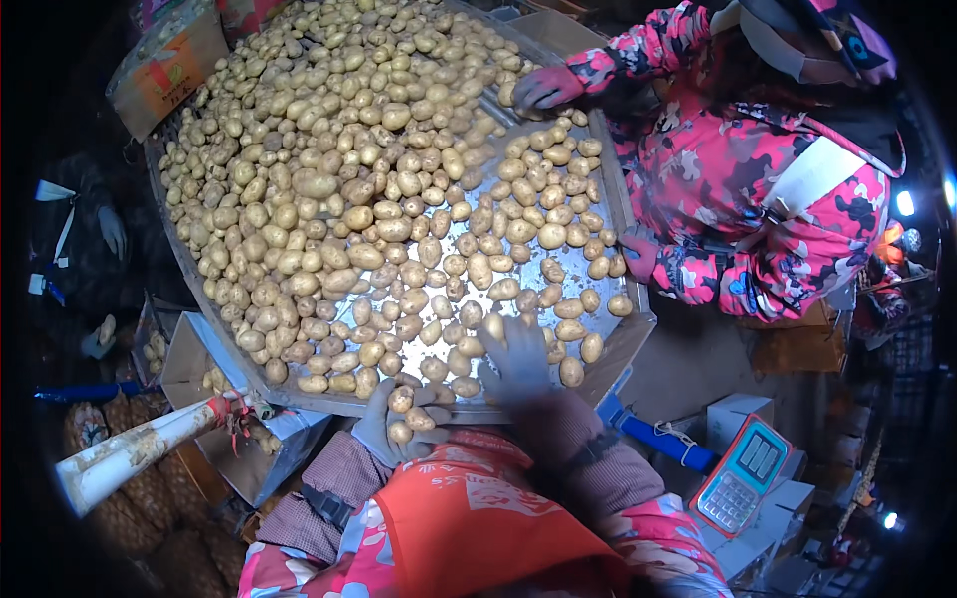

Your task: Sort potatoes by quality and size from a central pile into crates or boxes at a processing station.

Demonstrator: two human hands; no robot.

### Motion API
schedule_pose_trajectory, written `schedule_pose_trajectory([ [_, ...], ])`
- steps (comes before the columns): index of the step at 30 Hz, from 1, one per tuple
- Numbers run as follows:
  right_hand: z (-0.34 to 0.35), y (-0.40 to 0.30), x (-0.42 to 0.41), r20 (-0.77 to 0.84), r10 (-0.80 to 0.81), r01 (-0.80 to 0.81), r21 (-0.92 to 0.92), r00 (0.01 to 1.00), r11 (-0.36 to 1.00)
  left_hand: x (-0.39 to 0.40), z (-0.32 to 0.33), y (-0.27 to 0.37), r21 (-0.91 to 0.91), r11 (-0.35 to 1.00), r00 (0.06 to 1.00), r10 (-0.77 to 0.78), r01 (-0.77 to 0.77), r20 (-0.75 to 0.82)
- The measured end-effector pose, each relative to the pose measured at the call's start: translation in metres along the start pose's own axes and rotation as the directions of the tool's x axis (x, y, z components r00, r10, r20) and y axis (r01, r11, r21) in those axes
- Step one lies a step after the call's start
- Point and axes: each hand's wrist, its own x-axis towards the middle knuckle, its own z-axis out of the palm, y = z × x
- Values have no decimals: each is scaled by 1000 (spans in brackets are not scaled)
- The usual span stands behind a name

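Note:
My left hand [380,431], in a grey glove, is curled palm up at the near rim of a metal sorting table [463,410]. Several small potatoes [419,420] rest in its palm and fingers. Blurred, my gloved right hand [523,359] reaches over the near part of the table, fingers spread among loose potatoes [471,346]. Whether it grips one of them I cannot tell. Beyond both hands a thick heap of potatoes [314,179] covers the left and far parts of the tabletop. Shiny bare metal shows between the scattered potatoes in front of me.
Across the right rim, a co-worker's gloved hand [549,88] touches potatoes, and the other hand [639,253] lies at the edge. Cardboard boxes [217,441] hang below left, beside a white pipe [142,448]. A scale display [742,475] stands at right; a banana carton [168,75] stands far left.

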Motion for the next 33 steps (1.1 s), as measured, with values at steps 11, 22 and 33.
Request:
schedule_pose_trajectory([
  [11, -36, 90, 92, 56, 218, -225, 230, 974, 947, 6, -20, 1, -30, 939, 939, 343, -344, -34],
  [22, 9, 34, 123, 549, 441, -272, -364, 710, 891, -30, -47, 14, 21, 962, 945, 272, -273, -179],
  [33, -2, 38, 70, 653, 323, -425, -3, 685, 905, -40, -11, 14, 450, 880, 828, 360, -149, -431],
])
